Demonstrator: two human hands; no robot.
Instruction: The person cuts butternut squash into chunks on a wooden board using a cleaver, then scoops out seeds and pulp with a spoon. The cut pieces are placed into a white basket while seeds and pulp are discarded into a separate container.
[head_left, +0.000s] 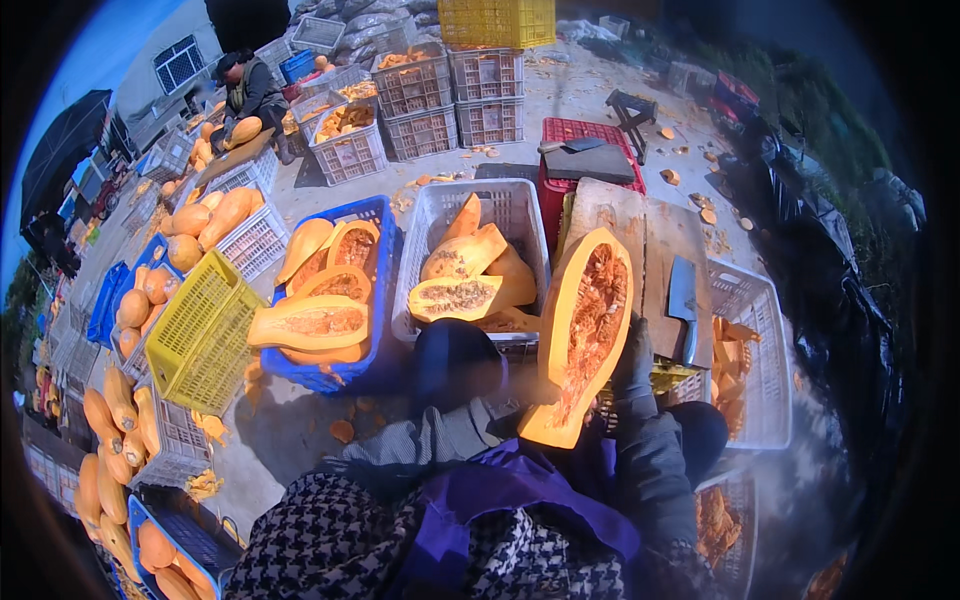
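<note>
A long pumpkin half (559, 322) is tilted up before me, its cut face with stringy orange pulp and seeds towards me. My right hand (637, 351), in a dark glove, grips its right edge. Against its lower left side is my left hand (531, 391), blurred and partly hidden by the sleeve and the pumpkin. Behind the pumpkin stands a wooden cutting board (660, 225). On the board lies a cleaver (682, 300), its handle towards me.
A white crate (420, 217) and a blue crate (381, 247) hold pumpkin halves. Another white crate (776, 360) at right contains orange pieces. A red crate (555, 131) supports a dark board (589, 163) and knife. A person (255, 94) sits far left among stacked crates.
</note>
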